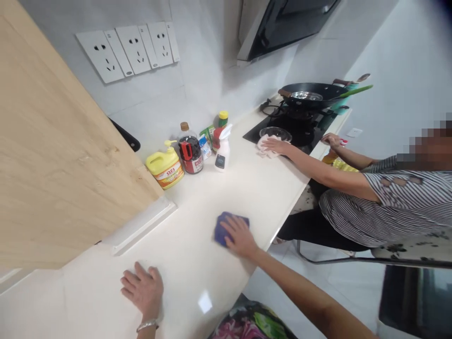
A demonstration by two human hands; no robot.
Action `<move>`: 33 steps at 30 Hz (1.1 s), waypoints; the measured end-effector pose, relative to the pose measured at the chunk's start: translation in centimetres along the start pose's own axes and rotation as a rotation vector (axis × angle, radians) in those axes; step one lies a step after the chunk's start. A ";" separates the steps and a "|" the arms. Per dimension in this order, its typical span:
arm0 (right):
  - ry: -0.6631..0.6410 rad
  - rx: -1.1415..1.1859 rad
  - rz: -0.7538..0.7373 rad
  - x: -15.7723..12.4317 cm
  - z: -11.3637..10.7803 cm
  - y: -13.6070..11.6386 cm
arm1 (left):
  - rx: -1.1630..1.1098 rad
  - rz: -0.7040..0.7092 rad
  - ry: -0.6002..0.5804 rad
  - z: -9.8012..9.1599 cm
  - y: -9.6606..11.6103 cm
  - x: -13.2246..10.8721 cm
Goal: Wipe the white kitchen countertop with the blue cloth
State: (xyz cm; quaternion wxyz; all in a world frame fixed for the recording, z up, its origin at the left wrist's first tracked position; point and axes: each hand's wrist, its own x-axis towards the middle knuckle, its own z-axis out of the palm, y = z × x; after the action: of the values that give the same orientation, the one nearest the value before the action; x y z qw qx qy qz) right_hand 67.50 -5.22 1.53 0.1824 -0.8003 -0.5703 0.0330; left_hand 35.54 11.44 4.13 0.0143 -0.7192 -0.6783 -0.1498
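Note:
My right hand (239, 238) presses flat on a blue cloth (223, 225) that lies on the white countertop (197, 268), near its front edge. The fingers are spread over the cloth. My left hand (144, 288) rests palm down on the bare countertop closer to me, fingers stretched out, holding nothing. A bracelet shows at that wrist.
Another person in a striped shirt (384, 207) presses a pale cloth (265, 143) by the black hob (293, 129). A wok (309, 94) sits on the burner. A yellow detergent jug (165, 168), dark sauce bottle (190, 153) and spray bottle (222, 150) stand by the wall. A wooden panel (52, 165) rises at the left.

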 end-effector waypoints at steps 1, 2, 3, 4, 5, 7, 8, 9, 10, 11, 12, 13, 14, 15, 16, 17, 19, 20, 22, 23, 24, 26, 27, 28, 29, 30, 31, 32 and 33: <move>0.027 -0.046 0.063 1.1 -0.2 1.3 | -0.003 0.004 0.009 0.1 -0.1 0.0; 0.050 -0.090 0.120 2.3 -0.3 2.3 | -0.006 0.008 0.018 0.2 -0.2 0.0; 0.071 -0.129 0.174 3.6 -0.3 3.2 | -0.009 0.013 0.024 0.3 -0.3 0.0; 0.090 -0.162 0.225 5.0 -0.3 3.8 | -0.011 0.016 0.025 0.5 -0.4 0.0; 0.108 -0.190 0.276 6.4 -0.2 4.3 | -0.011 0.016 0.021 0.6 -0.5 0.0; 0.134 -0.225 0.374 9.4 0.1 4.7 | -0.002 0.004 0.000 0.9 -0.7 0.1; 0.136 -0.234 0.419 10.9 0.3 4.8 | 0.004 -0.005 -0.010 1.0 -0.7 0.1; 0.131 -0.238 0.460 12.5 0.6 4.7 | 0.011 -0.014 -0.014 1.1 -0.8 0.1; 0.120 -0.238 0.492 14.1 0.8 4.6 | 0.016 -0.020 -0.011 1.1 -0.8 0.2; 0.109 -0.235 0.517 15.6 1.1 4.5 | 0.020 -0.019 -0.003 1.2 -0.8 0.2; 0.100 -0.232 0.534 17.0 1.4 4.3 | 0.023 -0.015 0.010 1.3 -0.8 0.2; 0.094 -0.227 0.548 18.4 1.7 4.1 | 0.026 -0.007 0.022 1.3 -0.8 0.2; 0.089 -0.223 0.561 19.7 2.1 3.9 | 0.029 0.000 0.031 1.4 -0.8 0.2; 0.083 -0.218 0.574 20.8 2.4 3.6 | 0.033 0.003 0.035 1.4 -0.8 0.2; 0.075 -0.213 0.588 21.9 2.7 3.2 | 0.038 0.001 0.033 1.5 -0.8 0.2; 0.062 -0.206 0.602 22.8 3.0 2.8 | 0.043 -0.005 0.031 1.5 -0.8 0.2; 0.027 -0.186 0.611 24.5 3.4 1.8 | 0.046 -0.014 0.031 1.6 -0.8 0.2; 0.008 -0.175 0.606 25.3 3.6 1.2 | 0.045 -0.013 0.036 1.6 -0.9 0.3; -0.038 -0.157 0.599 26.7 4.0 -0.1 | 0.041 -0.004 0.047 1.8 -1.0 0.2; -0.057 -0.152 0.595 27.3 4.2 -0.7 | 0.038 0.001 0.050 1.9 -1.1 0.2; -0.072 -0.150 0.587 27.8 4.4 -1.5 | 0.036 0.006 0.052 2.0 -1.1 0.2; -0.092 -0.148 0.552 28.6 5.1 -3.0 | 0.035 0.013 0.063 2.1 -1.3 0.1; -0.097 -0.146 0.521 28.9 5.5 -3.7 | 0.035 0.016 0.070 2.2 -1.4 0.0; -0.102 -0.143 0.482 29.2 5.9 -4.5 | 0.037 0.019 0.077 2.2 -1.4 0.0; -0.107 -0.137 0.442 29.3 6.3 -5.2 | 0.040 0.023 0.079 2.2 -1.5 0.0; -0.111 -0.130 0.401 29.5 6.7 -5.8 | 0.044 0.025 0.078 2.2 -1.5 0.0; -0.114 -0.122 0.361 29.5 7.0 -6.3 | 0.048 0.024 0.072 2.2 -1.5 0.0; -0.116 -0.112 0.322 29.5 7.3 -6.7 | 0.053 0.020 0.064 2.2 -1.5 0.0; -0.118 -0.103 0.284 29.5 7.4 -7.0 | 0.057 0.013 0.054 2.1 -1.5 0.0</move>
State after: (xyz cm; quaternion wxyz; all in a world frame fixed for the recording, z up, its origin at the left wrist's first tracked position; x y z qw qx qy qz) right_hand 69.49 25.91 1.54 0.1008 -0.8778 -0.4620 0.0764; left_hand 34.47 12.01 1.84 0.0542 -0.7186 -0.6770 -0.1497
